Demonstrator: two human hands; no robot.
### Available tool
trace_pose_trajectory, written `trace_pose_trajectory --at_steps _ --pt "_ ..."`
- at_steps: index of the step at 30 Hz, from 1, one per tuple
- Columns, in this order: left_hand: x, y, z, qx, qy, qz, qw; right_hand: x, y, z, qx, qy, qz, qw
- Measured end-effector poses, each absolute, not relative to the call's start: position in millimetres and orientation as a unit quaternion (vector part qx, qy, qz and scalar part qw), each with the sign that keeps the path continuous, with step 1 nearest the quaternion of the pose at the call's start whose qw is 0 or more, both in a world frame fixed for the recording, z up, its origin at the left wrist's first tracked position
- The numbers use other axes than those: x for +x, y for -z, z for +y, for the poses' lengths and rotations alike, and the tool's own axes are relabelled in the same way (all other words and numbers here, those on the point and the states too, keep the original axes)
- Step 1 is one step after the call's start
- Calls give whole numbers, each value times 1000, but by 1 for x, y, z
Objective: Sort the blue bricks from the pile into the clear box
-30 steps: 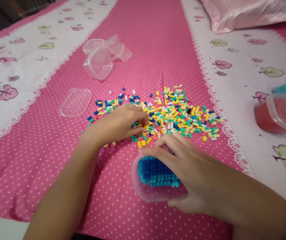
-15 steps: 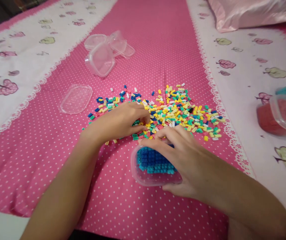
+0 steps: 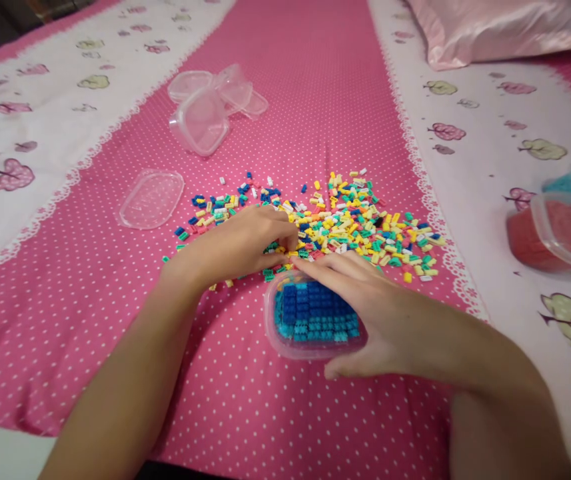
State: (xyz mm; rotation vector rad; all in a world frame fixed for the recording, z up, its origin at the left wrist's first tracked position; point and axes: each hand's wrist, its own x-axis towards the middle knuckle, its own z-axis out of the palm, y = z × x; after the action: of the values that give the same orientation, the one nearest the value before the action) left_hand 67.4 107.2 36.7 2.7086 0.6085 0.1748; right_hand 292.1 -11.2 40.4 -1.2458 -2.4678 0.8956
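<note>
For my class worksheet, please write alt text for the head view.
A person's right grip curls around a clear tub of blue bricks on a pink polka-dot bedspread; the left grip is among scattered multicoloured bricks. Clear plasticware lies beyond.

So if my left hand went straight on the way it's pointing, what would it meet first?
Your left hand would likely meet the loose colored bricks just ahead first; your right hand is close too, though depth is unclear.

The camera sits on the person's head and looks forward and down at the pink and white cloth bed cover (image 3: pixel 245 400). It is close to the bare left hand (image 3: pixel 258 237) and bare right hand (image 3: pixel 378 303), and farther from the shiny pink cloth pillow (image 3: pixel 510 30).
</note>
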Motion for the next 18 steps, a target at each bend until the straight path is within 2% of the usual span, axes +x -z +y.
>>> trace_pose_trajectory --at_steps 4,12,14,18 --pt "68 -37 107 958 -65 210 182 293 -42 -13 -421 -324 -842 92" --pt "70 -37 106 960 -56 204 182 300 -48 -12 -413 -345 -838 95" --pt "71 -39 105 961 -53 207 174 303 -51 -7 -418 -349 -829 125" --pt "72 -42 103 962 -56 212 165 310 -53 6 -491 -294 -775 267"
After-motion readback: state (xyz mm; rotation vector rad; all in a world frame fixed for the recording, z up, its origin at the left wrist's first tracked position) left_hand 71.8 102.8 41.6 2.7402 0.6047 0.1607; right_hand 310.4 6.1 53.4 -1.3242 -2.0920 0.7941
